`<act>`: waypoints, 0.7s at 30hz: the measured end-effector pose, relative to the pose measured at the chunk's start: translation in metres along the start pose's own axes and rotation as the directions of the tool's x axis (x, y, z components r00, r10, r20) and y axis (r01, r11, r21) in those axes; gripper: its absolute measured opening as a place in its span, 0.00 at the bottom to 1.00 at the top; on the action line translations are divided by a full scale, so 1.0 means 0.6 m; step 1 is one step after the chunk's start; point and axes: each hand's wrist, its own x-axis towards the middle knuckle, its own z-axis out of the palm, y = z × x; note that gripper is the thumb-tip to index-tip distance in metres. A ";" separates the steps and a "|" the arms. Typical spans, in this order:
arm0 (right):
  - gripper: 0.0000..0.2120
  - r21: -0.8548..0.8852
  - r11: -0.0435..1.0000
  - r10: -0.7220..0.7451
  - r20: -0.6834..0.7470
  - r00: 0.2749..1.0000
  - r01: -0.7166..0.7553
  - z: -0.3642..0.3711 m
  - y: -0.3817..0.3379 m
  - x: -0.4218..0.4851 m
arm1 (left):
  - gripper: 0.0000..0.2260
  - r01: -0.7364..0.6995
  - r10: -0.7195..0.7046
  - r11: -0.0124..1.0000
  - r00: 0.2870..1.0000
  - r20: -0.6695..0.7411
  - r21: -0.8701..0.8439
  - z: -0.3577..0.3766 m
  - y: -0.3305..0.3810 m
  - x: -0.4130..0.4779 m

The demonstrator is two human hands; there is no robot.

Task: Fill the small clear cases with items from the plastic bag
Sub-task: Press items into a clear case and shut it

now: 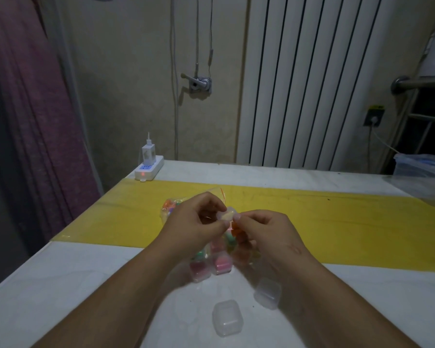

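Note:
Both hands meet above the middle of the table and pinch one small clear case [227,214] with something pale inside. My left hand [194,221] grips its left side, and my right hand [264,228] pinches its right end with thumb and fingers. Behind the left hand lies the clear plastic bag [170,208] with several coloured items in it. Under my hands stands a cluster of filled cases [221,263] holding pink, green and orange items. Two empty clear cases sit nearer me: one [227,318] at the front, the other [267,293] to its right.
The white table [73,285] has a yellow strip [337,222] across it. A white power strip with a charger [148,164] sits at the back left corner. A clear plastic container [422,177] stands at the right edge. A radiator and a wall are behind.

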 end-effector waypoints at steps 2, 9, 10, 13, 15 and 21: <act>0.09 -0.018 1.000 -0.004 0.008 1.000 0.004 0.001 0.001 0.000 | 0.09 -0.004 0.004 1.000 1.000 0.004 0.011 -0.001 -0.001 0.001; 0.08 -0.071 0.996 -0.058 -0.003 0.998 0.058 0.001 -0.002 -0.002 | 0.09 -0.005 0.005 1.000 1.000 0.016 0.012 0.002 -0.005 -0.003; 0.08 -0.086 0.994 -0.071 -0.003 0.997 0.071 0.001 -0.001 -0.003 | 0.09 -0.016 0.015 1.000 1.000 0.016 0.018 0.003 -0.006 -0.002; 0.09 -0.198 0.974 -0.120 -0.021 0.993 0.113 0.001 -0.001 -0.002 | 0.07 -0.031 0.031 0.999 0.999 0.021 0.019 0.006 -0.005 -0.002; 0.09 -0.265 0.954 -0.153 -0.039 0.987 0.138 0.003 0.001 0.000 | 0.08 -0.022 0.022 1.000 1.000 0.015 0.007 0.009 -0.004 -0.002; 0.08 -0.309 0.943 -0.153 -0.073 0.985 0.124 -0.002 0.007 0.007 | 0.07 0.139 -0.144 0.974 0.989 -0.018 -0.178 0.003 0.001 0.003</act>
